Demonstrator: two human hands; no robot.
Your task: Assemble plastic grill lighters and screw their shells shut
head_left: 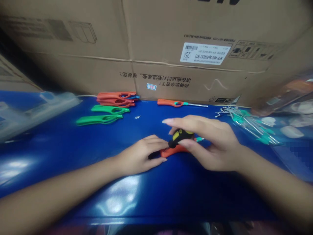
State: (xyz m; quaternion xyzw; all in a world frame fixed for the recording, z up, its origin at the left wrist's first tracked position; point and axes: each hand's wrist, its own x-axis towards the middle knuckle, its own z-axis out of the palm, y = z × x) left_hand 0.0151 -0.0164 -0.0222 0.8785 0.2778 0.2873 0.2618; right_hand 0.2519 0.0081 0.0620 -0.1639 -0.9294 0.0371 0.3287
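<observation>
My left hand (pixel 140 153) pinches the near end of an orange long-necked lighter (pixel 174 150) that lies on the blue table. My right hand (pixel 216 142) is closed around the black and yellow handle of a screwdriver (pixel 180 136), held over the lighter. The screwdriver's tip is hidden from view. A teal piece (pixel 200 139) shows at the lighter's far end, beyond my right fingers. Farther back lies another orange lighter (pixel 166 102) with a metal tube. Tiny screws (pixel 138 117) rest on the table beyond my left hand.
Orange handles (pixel 110 96) and green handles (pixel 97 120) lie at the back left. Several metal tubes with teal ends (pixel 254 125) are heaped at the right beside clear plastic bags (pixel 293 120). A large cardboard box (pixel 97 71) stands along the back of the blue table (pixel 73 150).
</observation>
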